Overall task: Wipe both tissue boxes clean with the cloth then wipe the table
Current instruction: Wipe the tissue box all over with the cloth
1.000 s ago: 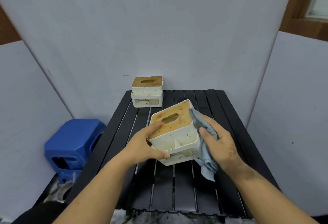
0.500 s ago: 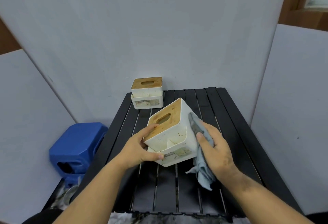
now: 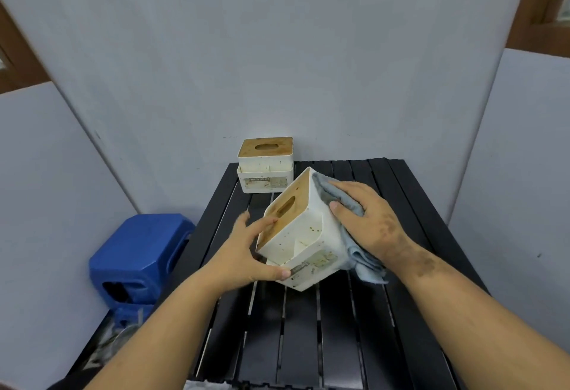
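Observation:
A white tissue box [image 3: 305, 237] with a wooden slotted lid is tilted over to the left above the black slatted table [image 3: 324, 328]. My left hand [image 3: 246, 254] holds it, thumb under the lower front edge and fingers on the lid. My right hand [image 3: 367, 220] presses a grey-blue cloth [image 3: 354, 235] flat against the box's right side. The cloth's loose end hangs below the box. A second, matching tissue box [image 3: 265, 166] stands upright at the table's far left corner, speckled with dirt.
A blue plastic stool [image 3: 138, 257] lies beside the table on the left. Grey panels wall in the table at the back and on both sides. The table's near edge shows at the bottom of the view.
The held box has tipped further to the left, its lid now facing left. My right hand with the cloth has slid up along the box's right side.

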`<state>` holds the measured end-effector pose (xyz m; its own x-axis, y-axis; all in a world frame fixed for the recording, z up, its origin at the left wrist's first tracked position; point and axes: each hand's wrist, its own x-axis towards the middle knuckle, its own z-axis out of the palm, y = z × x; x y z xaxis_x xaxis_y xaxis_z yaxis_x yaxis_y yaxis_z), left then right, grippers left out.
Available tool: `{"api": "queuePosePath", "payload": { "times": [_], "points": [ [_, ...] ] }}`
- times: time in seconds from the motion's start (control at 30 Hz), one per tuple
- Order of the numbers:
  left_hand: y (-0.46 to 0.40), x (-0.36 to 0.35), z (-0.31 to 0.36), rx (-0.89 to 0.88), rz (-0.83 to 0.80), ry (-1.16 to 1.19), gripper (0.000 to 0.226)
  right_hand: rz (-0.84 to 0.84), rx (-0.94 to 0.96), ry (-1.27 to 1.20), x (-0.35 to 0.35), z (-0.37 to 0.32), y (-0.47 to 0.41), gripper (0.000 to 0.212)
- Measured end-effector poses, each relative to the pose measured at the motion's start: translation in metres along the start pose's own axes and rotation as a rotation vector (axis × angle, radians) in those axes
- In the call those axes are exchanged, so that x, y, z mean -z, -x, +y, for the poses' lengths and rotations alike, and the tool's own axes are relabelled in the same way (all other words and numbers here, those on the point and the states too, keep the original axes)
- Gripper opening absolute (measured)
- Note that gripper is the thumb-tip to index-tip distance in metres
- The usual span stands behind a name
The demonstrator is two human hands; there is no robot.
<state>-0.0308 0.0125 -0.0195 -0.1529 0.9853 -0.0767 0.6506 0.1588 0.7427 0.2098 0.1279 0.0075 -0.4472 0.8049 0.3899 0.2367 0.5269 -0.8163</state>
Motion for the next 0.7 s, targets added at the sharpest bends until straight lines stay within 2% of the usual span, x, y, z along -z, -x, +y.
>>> {"api": "queuePosePath", "payload": {
  "times": [0.1, 0.27, 0.47, 0.7],
  "points": [
    [0.004, 0.008, 0.022, -0.091, 0.042, -0.202, 0.105, 0.036, -0.017, -0.009, -0.004, 0.0, 0.004, 0.037],
    [0.003, 0.003, 0.055, -0.268, 0.001, -0.032, 0.095, 0.074, 0.005, -0.015, -0.011, -0.003, 0.019, 0.041],
    [-0.006, -0.002, 0.048, -0.355, -0.026, 0.047, 0.103, 0.106, 0.109, 0.156, -0.025, -0.013, 0.054, 0.045],
    [-0.009, 0.002, 0.034, -0.289, -0.055, 0.103, 0.112, 0.056, 0.066, 0.166, -0.016, -0.002, -0.007, 0.045]
  ]
}}
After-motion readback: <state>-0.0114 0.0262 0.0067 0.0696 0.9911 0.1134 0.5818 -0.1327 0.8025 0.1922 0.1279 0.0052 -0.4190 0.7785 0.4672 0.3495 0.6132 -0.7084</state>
